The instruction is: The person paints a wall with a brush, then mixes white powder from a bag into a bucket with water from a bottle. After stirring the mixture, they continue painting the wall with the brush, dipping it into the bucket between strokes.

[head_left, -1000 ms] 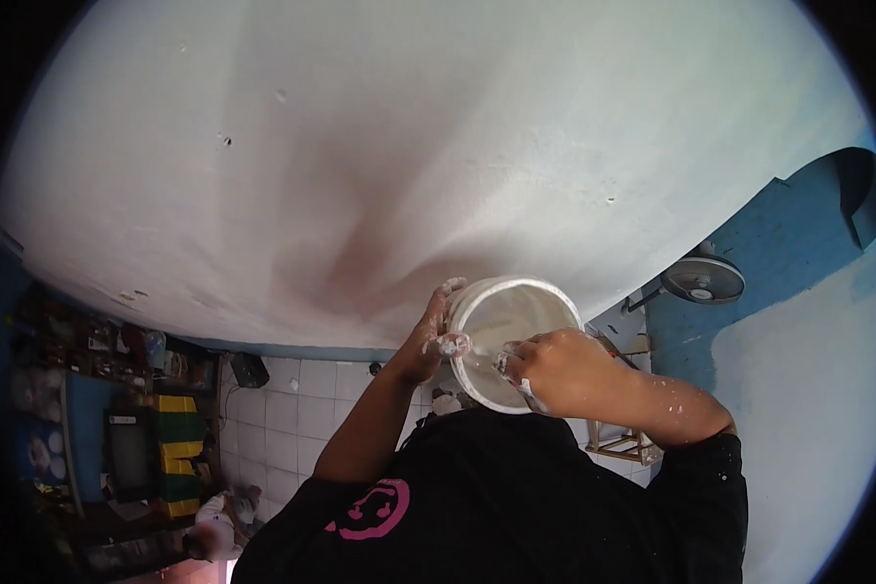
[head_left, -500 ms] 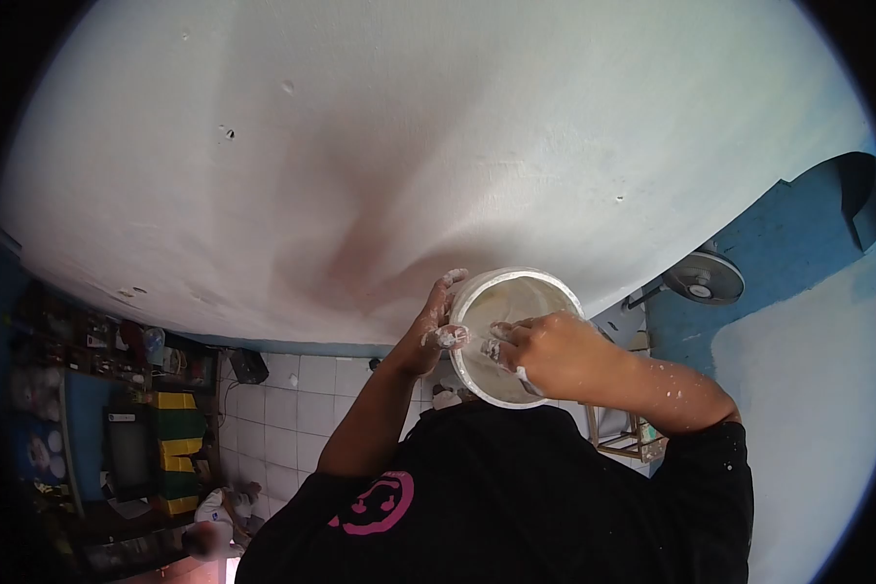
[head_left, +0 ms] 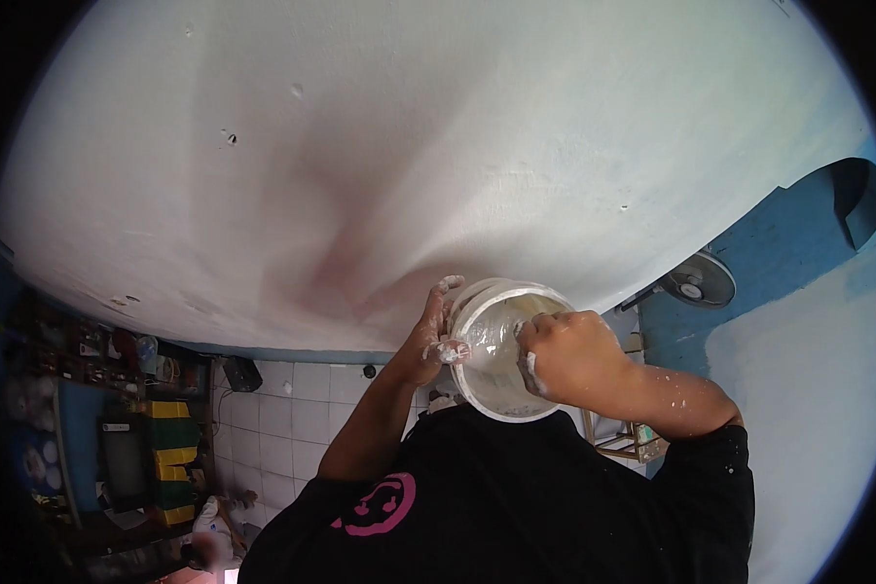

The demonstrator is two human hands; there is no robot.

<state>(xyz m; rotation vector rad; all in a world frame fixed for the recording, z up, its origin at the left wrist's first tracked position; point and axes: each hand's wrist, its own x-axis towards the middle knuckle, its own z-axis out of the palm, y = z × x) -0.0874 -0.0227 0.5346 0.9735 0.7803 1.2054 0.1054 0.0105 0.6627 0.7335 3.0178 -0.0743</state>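
A round white bucket (head_left: 473, 394) with pale, wet-looking material on its inner wall is held in front of my chest, tilted so that its mouth faces me. My left hand (head_left: 436, 336) grips its left side, the thumb over the rim, with white smears on the fingers. Inside the right part of the opening, my right hand (head_left: 572, 358) is closed, its knuckles smeared white. Whatever it may hold is hidden by the fingers and the bucket.
A white wall (head_left: 516, 117) with small holes rises close ahead. To the right are a fan (head_left: 699, 282) and a blue wall part (head_left: 774, 243). Lower left, a person (head_left: 214, 535) is near crowded shelves (head_left: 107, 355). White tiles (head_left: 297, 404) cover the floor.
My right hand has moved slightly right inside the bucket and its fingers have curled in. The bucket's mouth has shifted slightly downward, with my left hand still on it.
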